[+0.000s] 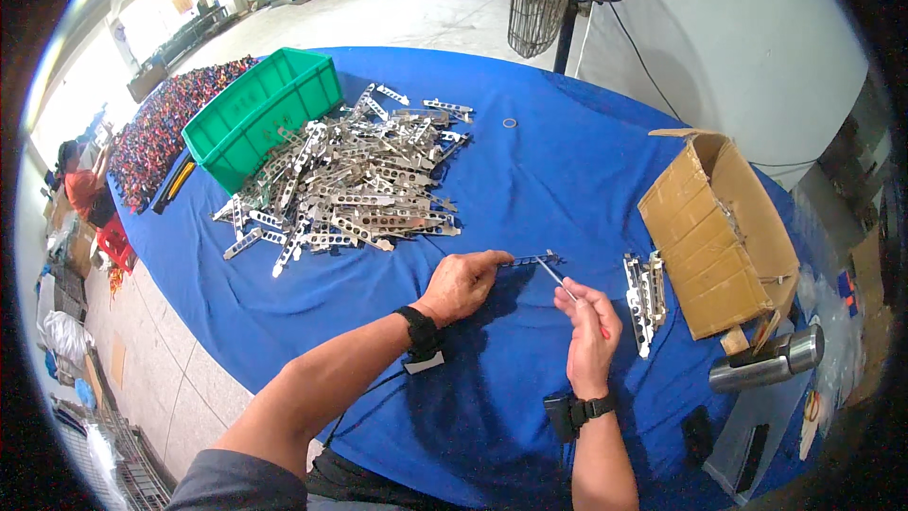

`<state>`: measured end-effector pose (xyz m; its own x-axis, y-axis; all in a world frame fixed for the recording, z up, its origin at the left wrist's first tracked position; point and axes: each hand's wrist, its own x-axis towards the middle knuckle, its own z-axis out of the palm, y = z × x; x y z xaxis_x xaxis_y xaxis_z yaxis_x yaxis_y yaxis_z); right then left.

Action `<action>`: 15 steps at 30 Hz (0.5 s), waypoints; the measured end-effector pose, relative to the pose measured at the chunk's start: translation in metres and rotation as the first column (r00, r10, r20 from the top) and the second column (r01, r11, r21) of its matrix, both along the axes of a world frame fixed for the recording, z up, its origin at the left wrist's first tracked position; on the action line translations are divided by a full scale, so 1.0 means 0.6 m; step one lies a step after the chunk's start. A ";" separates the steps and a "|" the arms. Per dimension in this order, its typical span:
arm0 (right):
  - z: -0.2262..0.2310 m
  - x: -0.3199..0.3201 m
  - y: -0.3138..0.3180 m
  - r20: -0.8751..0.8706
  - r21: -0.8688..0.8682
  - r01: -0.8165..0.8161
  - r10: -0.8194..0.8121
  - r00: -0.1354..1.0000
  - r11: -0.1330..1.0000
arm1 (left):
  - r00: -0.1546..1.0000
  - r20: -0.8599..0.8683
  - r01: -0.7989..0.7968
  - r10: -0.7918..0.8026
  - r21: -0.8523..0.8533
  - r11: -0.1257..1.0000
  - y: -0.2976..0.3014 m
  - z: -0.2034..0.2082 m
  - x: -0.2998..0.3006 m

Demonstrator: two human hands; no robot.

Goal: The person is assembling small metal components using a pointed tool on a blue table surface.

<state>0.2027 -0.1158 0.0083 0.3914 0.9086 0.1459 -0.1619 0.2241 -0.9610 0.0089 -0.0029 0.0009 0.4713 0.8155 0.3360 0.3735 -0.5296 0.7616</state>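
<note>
Over the blue-covered tabletop (530, 180), just in front of you, your left hand (461, 286) pinches one end of a perforated metal strip (527, 260) between thumb and fingers, so that the strip's other end points off to the right. Your right hand (588, 326) has its fingers closed around a slim metal tool (558, 279), with a bit of red showing by the palm. The tool's tip lies against the strip in this view, near its far end; whether it truly touches, you cannot tell from here. Both your wrists wear black bands.

Beyond your left hand spreads a large, jumbled pile of similar metal strips (345, 189), reaching up to a green plastic bin (274, 128) that stands beside it. To the right of your right hand, a small group of strips (645, 303) lies side by side, just beside an open cardboard box (705, 227) tipped toward the right. Nearer you, below the box, rests a metal flask (768, 361) on its side. A small ring (510, 123) lies alone beyond your hands.
</note>
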 end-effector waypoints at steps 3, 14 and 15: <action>-0.004 0.003 0.001 0.016 -0.010 0.005 -0.005 1.000 1.000 | 1.000 0.013 0.004 -0.004 0.030 1.000 0.003 -0.005 -0.003; 0.000 -0.002 -0.001 0.042 0.016 -0.030 0.029 0.999 0.999 | 0.999 -0.051 -0.003 0.000 -0.048 0.999 -0.001 0.007 -0.002; -0.003 0.001 -0.002 0.043 0.016 -0.030 0.029 0.999 0.999 | 0.998 -0.062 -0.005 0.001 -0.070 0.998 -0.001 0.010 -0.001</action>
<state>0.2030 -0.1167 0.0064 0.3576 0.9170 0.1768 -0.1276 0.2355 -0.9635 0.0084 -0.0038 0.0066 0.4869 0.8376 0.2479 0.4227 -0.4743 0.7723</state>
